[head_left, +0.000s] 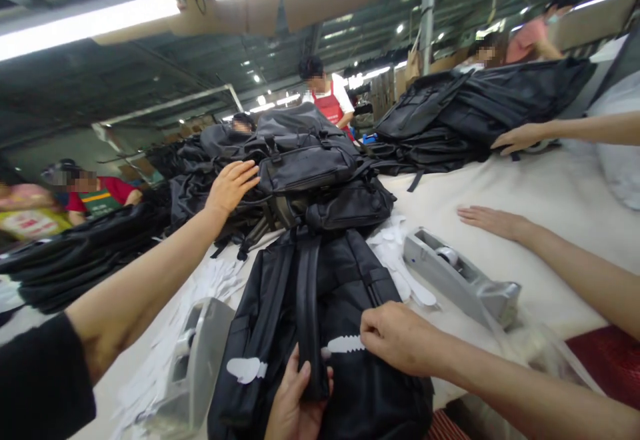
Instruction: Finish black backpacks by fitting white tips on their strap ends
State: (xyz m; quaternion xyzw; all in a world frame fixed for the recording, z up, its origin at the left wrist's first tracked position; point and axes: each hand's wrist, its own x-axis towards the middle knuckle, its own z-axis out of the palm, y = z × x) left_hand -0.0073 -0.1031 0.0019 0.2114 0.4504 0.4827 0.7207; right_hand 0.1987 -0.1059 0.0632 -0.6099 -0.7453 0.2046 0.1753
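Note:
A black backpack (345, 280) lies in front of me, its straps uppermost. My left hand (300, 400) comes up from the bottom edge, fingers wrapped round the end of a black strap (309, 293). Just right of it, my right hand (393, 337) is closed in a pinch on a white strip (345, 345) with a wavy edge, held over the backpack. A rounded white piece (245, 369) sits on the backpack's left strap. Loose white pieces (393, 247) lie beyond the backpack's right side.
Grey tape dispensers flank the backpack, one left (195, 360), one right (455, 273). Black bags (310, 167) are heaped behind, with another pile (480, 107) at right. A co-worker's hand (233, 187) reaches the heap; other people's hands (495, 221) are on the right.

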